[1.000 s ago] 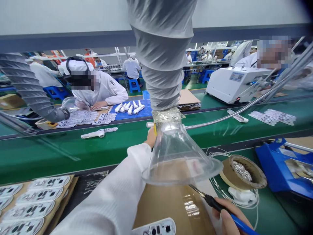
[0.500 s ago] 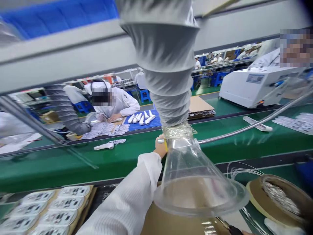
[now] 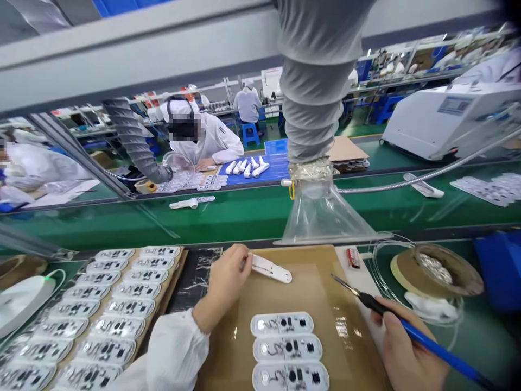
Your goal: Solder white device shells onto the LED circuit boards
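Observation:
My left hand [image 3: 225,282] rests on a brown mat [image 3: 321,304], fingers closed on one end of a white plastic piece [image 3: 272,269] that lies flat there. My right hand [image 3: 407,355] grips a soldering iron [image 3: 411,332] with a blue handle, its tip pointing up-left over the mat. Three white oval circuit boards [image 3: 287,353] lie in a column between my hands. A clear funnel hood [image 3: 323,217] on a grey ribbed hose [image 3: 317,103] hangs just beyond the mat.
Rows of oval boards [image 3: 97,315] fill a tray at left. A tape roll with a solder coil [image 3: 437,271] sits at right by a blue bin [image 3: 499,269]. A green conveyor [image 3: 244,217] runs across; people in white coats work beyond it.
My left hand has let go of the hood's neck and come down to the mat, now on the white piece. The view has tilted down, bringing the three boards into sight.

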`<action>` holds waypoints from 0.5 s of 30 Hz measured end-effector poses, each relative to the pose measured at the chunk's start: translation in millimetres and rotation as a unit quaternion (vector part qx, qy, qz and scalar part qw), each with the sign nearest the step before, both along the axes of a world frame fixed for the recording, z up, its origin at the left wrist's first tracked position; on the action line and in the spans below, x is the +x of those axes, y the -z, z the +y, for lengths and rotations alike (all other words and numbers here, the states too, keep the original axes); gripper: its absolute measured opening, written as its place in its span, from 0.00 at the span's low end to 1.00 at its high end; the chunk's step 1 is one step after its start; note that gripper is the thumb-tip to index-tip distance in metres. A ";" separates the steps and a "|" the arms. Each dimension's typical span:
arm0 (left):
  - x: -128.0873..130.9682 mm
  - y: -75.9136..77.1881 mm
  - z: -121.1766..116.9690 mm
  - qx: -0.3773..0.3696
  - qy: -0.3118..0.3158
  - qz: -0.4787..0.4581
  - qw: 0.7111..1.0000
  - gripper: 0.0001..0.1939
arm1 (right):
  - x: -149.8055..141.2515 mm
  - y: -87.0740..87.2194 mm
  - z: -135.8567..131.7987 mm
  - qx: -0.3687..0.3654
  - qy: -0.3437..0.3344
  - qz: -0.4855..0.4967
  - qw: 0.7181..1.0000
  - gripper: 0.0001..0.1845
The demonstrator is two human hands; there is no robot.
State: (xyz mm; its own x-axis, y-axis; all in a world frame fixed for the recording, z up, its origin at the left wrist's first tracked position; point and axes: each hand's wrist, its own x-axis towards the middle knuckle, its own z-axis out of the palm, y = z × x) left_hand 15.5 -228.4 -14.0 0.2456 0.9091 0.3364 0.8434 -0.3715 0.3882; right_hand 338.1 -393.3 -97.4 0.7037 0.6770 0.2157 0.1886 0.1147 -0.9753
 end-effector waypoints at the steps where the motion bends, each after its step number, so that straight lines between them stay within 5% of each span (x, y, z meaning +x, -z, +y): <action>1: -1.4 5.1 -15.9 -0.006 0.019 -0.008 1.000 0.11 | 0.0 -1.6 1.0 0.010 -0.001 -0.011 1.000 0.17; 5: -5.6 20.0 -49.3 -0.033 0.085 -0.046 0.995 0.09 | -2.2 -5.0 5.2 0.045 -0.001 -0.034 0.998 0.12; 11: -7.5 19.2 -40.8 -0.106 0.205 -0.046 0.972 0.11 | -5.1 -7.5 7.2 0.060 -0.014 -0.046 0.997 0.11; 15: -6.9 21.7 -36.6 -0.044 0.257 -0.004 0.965 0.15 | -8.0 -7.0 9.8 0.051 0.007 -0.041 0.998 0.12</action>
